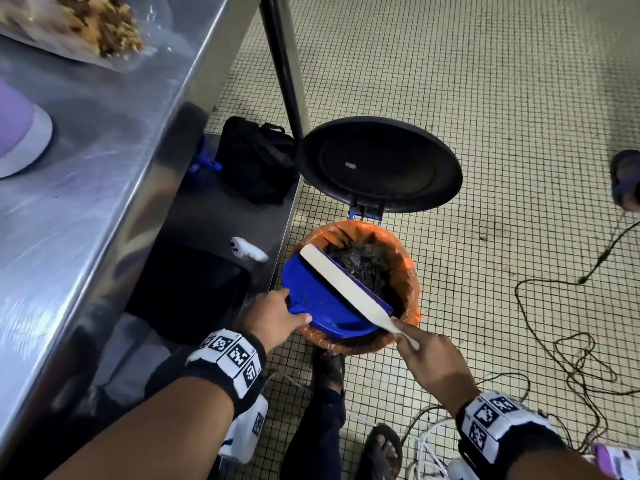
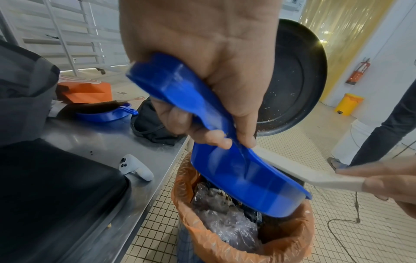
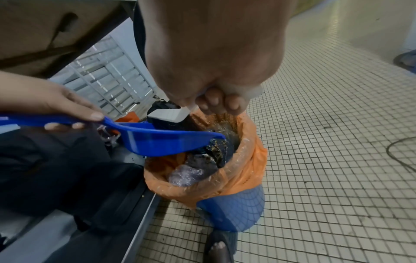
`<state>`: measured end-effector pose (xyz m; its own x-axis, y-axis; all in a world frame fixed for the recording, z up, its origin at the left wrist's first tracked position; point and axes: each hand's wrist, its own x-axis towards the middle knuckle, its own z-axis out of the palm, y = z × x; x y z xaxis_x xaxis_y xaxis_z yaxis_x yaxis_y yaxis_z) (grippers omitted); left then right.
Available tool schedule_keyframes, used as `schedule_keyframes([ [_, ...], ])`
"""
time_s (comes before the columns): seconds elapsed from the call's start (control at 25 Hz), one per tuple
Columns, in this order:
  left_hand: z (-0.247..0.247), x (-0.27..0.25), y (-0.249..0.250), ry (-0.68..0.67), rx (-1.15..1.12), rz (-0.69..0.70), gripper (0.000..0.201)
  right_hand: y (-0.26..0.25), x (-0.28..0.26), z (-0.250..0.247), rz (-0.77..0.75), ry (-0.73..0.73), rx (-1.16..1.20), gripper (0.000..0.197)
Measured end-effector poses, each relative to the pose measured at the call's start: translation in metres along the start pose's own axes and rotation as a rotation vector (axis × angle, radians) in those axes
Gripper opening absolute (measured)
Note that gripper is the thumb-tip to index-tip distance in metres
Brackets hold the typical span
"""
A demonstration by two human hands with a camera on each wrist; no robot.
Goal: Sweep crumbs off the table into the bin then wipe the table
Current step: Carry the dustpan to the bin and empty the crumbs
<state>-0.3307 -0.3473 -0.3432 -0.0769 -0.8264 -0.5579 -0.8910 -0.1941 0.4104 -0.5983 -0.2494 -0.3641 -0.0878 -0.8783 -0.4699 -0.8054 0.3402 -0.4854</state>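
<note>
My left hand (image 1: pixel 273 318) grips the handle of a blue dustpan (image 1: pixel 322 296), tilted over the bin (image 1: pixel 398 271) with its orange liner. In the left wrist view my fingers (image 2: pixel 202 128) curl round the dustpan (image 2: pixel 247 179) handle. My right hand (image 1: pixel 426 358) holds the handle of a white brush (image 1: pixel 343 289), which lies across the pan's front lip above the bin. From the right wrist, the dustpan (image 3: pixel 162 142) hangs over the bin (image 3: pixel 245 160), and crumbs lie on the rubbish inside. The steel table (image 1: pixel 86 202) is at my left.
The bin's black lid (image 1: pixel 381 164) stands open behind it. A lower shelf (image 1: pixel 249 216) carries a black bag (image 1: pixel 256 157) and a white controller (image 1: pixel 247 251). Cables (image 1: pixel 571 323) trail over the tiled floor on the right. My sandalled foot (image 1: pixel 329 368) is by the bin's base.
</note>
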Motion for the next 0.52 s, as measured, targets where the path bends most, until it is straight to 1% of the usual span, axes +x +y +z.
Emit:
schedule_keyframes([
  [0.12,-0.006,-0.002,0.001,-0.004,-0.004,0.002,0.027,0.004,0.002,-0.006,0.069,0.002,-0.083,0.038],
  [0.2,-0.006,-0.004,0.000,0.002,-0.014,0.005,0.028,0.002,0.006,-0.009,0.099,0.014,-0.082,0.038],
  [0.32,-0.004,-0.007,0.002,0.013,-0.005,0.000,0.029,-0.008,0.011,-0.012,0.054,0.047,0.052,0.037],
  [0.4,-0.004,-0.007,0.003,0.012,0.002,-0.001,0.030,-0.009,0.014,-0.013,0.034,0.069,0.094,0.037],
  [0.52,-0.008,-0.003,0.004,0.030,0.006,-0.030,0.028,-0.005,0.006,-0.011,-0.019,-0.023,-0.011,0.038],
])
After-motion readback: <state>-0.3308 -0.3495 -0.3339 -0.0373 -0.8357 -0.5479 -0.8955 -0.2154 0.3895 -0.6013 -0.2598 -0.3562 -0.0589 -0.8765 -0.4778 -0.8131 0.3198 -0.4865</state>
